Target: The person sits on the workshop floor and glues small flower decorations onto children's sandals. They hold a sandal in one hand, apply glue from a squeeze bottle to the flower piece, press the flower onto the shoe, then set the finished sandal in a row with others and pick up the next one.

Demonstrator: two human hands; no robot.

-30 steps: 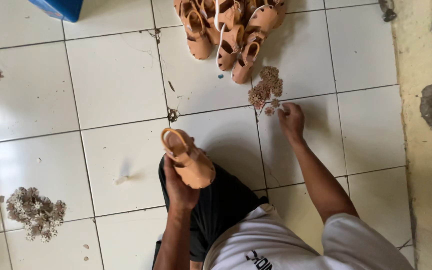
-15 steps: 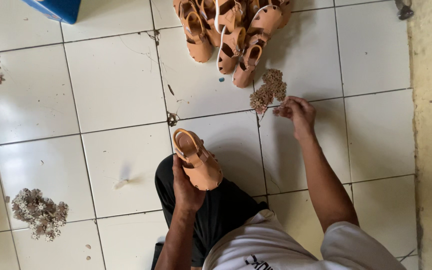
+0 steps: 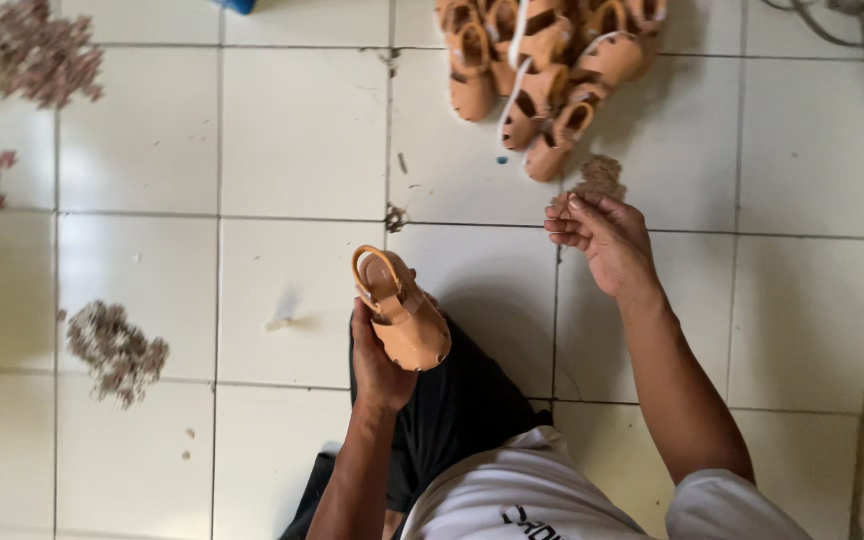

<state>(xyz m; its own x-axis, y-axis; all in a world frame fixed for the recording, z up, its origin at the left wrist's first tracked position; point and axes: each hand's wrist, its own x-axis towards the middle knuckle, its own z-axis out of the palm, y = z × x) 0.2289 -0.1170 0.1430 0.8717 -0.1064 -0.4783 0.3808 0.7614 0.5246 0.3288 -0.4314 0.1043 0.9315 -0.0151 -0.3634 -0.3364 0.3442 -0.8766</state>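
Our left hand (image 3: 377,350) grips a small tan sandal (image 3: 402,312) from beneath, fingers wrapped round the sole, strap loop pointing to 11 o'clock, likely raised so the upper faces us. It sits mid-frame above the dark-trousered knee. Smooth leather-look, closed toe, open heel strap. Our right hand (image 3: 597,240), at 2 o'clock, fingers curled together, seems to pinch something tiny; we cannot tell what. Just beyond it, a brown scrap heap (image 3: 602,175) and the sandal pile (image 3: 542,70) on the floor (image 3: 302,130).
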